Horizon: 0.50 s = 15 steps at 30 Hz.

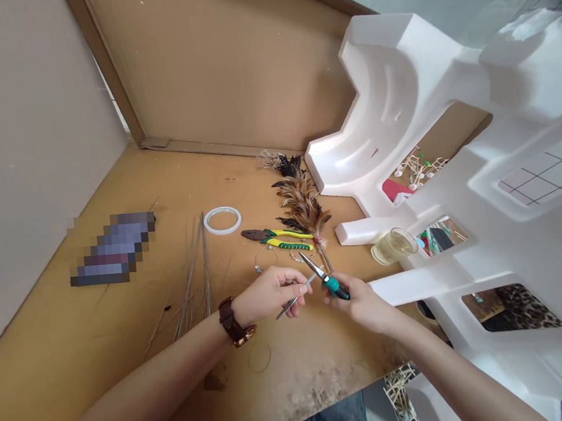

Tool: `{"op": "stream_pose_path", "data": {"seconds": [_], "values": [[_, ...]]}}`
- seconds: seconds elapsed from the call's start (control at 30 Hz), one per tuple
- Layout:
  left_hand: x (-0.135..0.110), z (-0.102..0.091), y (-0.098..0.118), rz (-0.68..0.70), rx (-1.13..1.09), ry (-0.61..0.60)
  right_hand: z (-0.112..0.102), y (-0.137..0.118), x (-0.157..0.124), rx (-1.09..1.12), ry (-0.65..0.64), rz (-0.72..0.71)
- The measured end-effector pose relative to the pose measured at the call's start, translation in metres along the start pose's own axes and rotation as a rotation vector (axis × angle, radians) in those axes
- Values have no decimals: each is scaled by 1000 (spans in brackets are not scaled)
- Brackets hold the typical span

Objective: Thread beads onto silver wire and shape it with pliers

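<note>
My left hand (285,290), with a dark strap watch on its wrist, pinches a thin grey metal rod (285,309). The rod slants up toward the right; its exact kind is unclear. Closed around green and black handles, my right hand (358,298) holds needle-nose pliers (322,274), whose jaws point up and left. Both hands are close together above the table. Just beyond them lie combination pliers (283,237) with yellow and green grips, several tiny beads (297,258) and a brown feather duster (302,199).
Long thin wires (190,289) lie left of my hands, near a white tape roll (222,220) and a blurred-out object (113,249). A glass of pale liquid (393,247) and a large white moulded foam piece (442,275) stand at right. Cardboard (230,65) rises behind.
</note>
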<state>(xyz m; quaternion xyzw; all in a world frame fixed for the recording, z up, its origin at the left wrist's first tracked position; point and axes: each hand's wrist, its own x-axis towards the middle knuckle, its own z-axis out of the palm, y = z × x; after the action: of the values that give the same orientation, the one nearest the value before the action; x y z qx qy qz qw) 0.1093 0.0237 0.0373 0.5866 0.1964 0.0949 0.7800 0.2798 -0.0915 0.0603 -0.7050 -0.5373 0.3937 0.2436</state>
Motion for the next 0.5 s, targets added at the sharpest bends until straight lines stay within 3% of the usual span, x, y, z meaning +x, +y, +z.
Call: {"op": "stream_pose_path", "data": {"seconds": [0.27, 0.5], "values": [[0, -2, 3, -8, -30, -9, -9, -9, -4, 390, -226, 62], [0, -2, 3, -8, -19, -25, -8, -9, -2, 358, -214, 45]]}}
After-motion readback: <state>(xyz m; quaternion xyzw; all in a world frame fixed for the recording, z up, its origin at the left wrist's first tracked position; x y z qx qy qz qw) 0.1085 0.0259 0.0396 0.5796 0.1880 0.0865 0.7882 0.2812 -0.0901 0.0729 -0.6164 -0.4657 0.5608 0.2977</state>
